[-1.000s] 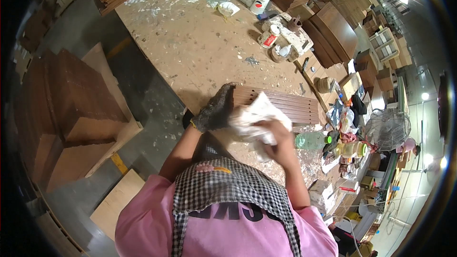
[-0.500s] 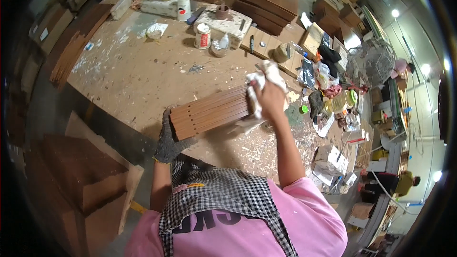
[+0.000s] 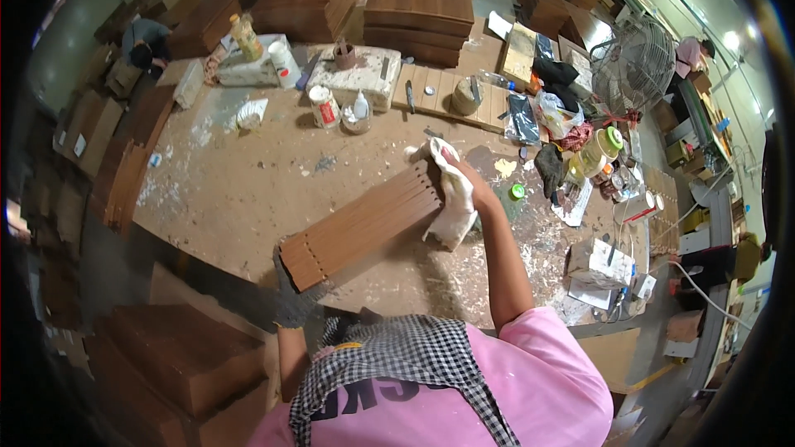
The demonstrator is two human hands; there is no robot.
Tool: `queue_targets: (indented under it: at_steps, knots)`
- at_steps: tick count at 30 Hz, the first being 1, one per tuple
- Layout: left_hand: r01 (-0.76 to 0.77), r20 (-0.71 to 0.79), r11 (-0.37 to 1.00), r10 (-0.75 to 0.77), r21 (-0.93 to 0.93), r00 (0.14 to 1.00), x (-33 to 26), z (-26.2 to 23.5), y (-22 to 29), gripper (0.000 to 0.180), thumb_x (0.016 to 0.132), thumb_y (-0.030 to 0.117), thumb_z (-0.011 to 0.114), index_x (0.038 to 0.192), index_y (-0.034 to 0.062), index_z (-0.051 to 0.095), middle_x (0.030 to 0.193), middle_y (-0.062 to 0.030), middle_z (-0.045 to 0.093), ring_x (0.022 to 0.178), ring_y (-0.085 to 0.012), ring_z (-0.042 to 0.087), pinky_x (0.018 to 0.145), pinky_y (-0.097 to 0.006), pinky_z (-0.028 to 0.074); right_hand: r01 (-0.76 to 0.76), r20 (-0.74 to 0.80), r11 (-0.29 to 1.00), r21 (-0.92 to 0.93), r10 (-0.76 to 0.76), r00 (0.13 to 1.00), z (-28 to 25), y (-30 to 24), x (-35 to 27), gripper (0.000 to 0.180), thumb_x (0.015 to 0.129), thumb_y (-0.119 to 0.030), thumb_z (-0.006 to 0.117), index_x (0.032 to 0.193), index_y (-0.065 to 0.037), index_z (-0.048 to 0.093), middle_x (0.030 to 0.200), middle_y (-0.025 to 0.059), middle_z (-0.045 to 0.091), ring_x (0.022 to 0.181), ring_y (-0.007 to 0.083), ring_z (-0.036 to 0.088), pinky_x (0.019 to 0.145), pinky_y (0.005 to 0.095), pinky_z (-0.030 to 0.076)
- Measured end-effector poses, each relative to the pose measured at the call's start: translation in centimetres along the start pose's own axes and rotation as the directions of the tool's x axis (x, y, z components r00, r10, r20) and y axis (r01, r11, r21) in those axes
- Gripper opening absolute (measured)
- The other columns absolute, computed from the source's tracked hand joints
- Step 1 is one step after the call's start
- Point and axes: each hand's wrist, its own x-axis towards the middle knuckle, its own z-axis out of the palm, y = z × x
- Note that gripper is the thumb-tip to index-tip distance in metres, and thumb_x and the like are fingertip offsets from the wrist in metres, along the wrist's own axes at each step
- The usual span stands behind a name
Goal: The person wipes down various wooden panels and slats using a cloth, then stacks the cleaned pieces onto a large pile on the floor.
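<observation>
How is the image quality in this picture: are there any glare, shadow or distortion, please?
Head view: the fisheye bends the edge of the table and the corners are black; lamps at upper right glare white; a soft shadow falls on the table below the white cloth; the brown stack at lower left looks dim.

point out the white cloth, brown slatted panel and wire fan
White cloth (image 3: 455, 200): head view, on its hanging part.
Brown slatted panel (image 3: 362, 225): head view, middle of its upper face.
Wire fan (image 3: 633, 64): head view, middle of its round cage.
</observation>
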Motion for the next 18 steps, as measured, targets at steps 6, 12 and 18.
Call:
queue_targets:
  at_steps: [6,12,18]
  knots:
    - [-0.199,0.141,0.792,0.144,0.576,0.980,-0.7,-2.0,-0.9,0.125,0.066,0.042,0.090,0.154,0.0057,0.008,0.148,-0.0172,0.035,0.133,-0.0310,0.042,0.111,-0.044,0.038,0.071,0.031,0.940,0.333,-0.086,0.996,2.2,1.8,-1.1,0.040,0.096,-0.035,0.060,0.121,-0.003,0.061,0.094,0.0035,0.068,0.075,0.0125,0.064,0.064,0.0256,0.052]
    - [-0.022,0.156,0.914,-0.046,0.406,0.987,2.9,0.8,9.8,0.126,0.070,0.056,0.081,0.154,0.0000,0.007,0.150,-0.0242,0.032,0.138,-0.0376,0.035,0.118,-0.052,0.022,0.271,-0.143,0.939,0.212,-0.245,0.959,3.4,1.8,-1.4,0.030,0.093,-0.033,0.062,0.107,-0.007,0.065,0.086,-0.0004,0.063,0.074,0.0089,0.056,0.062,0.0238,0.043]
    - [-0.414,0.400,0.201,0.107,0.888,0.910,9.5,11.5,14.0,0.124,0.071,0.072,0.069,0.149,-0.0097,0.018,0.141,-0.0287,0.041,0.131,-0.0420,0.041,0.116,-0.056,0.019,0.545,-0.348,0.823,0.161,-0.470,0.811,2.7,4.0,0.7,0.030,0.096,-0.025,0.064,0.111,0.002,0.066,0.089,0.0030,0.067,0.072,0.0089,0.062,0.058,0.0218,0.047]
